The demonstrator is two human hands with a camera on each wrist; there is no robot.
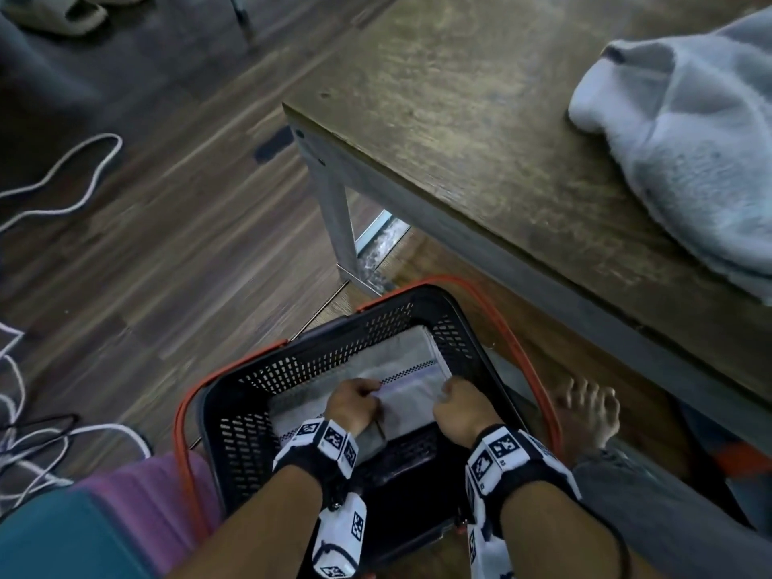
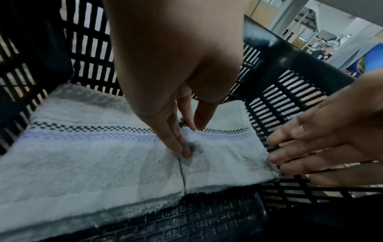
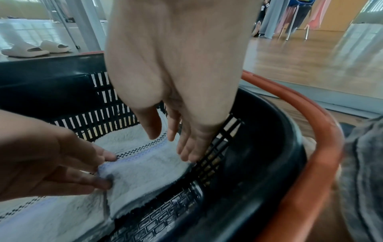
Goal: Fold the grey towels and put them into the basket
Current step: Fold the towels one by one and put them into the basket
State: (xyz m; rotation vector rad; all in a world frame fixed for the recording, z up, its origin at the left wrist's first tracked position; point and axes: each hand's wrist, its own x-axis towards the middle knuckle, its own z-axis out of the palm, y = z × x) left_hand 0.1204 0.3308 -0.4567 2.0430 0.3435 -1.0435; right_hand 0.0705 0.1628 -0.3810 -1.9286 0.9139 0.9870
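A black slatted basket point(image 1: 259, 420) with orange handles stands on the floor beside the table. A large folded grey towel point(image 1: 376, 357) with a checked band lies in it. On top of that lies a smaller folded grey towel point(image 1: 411, 401). My left hand point(image 1: 355, 405) presses straight fingertips point(image 2: 184, 151) into the smaller towel's point(image 2: 223, 157) left edge, thumb resting on the band. My right hand point(image 1: 459, 407) lies with straight fingers point(image 3: 186, 155) at the towel's point(image 3: 145, 172) right edge, against the basket wall point(image 3: 259, 163). An unfolded grey towel heap point(image 1: 702, 160) lies on the table.
The wooden table point(image 1: 459, 140) stands right of the basket, its metal leg point(image 1: 334, 211) just beyond the rim. White cables point(image 1: 62, 177) trail over the floor at the left. Slippers point(image 1: 54, 12) lie far off. My bare foot point(image 1: 585, 411) is right of the basket.
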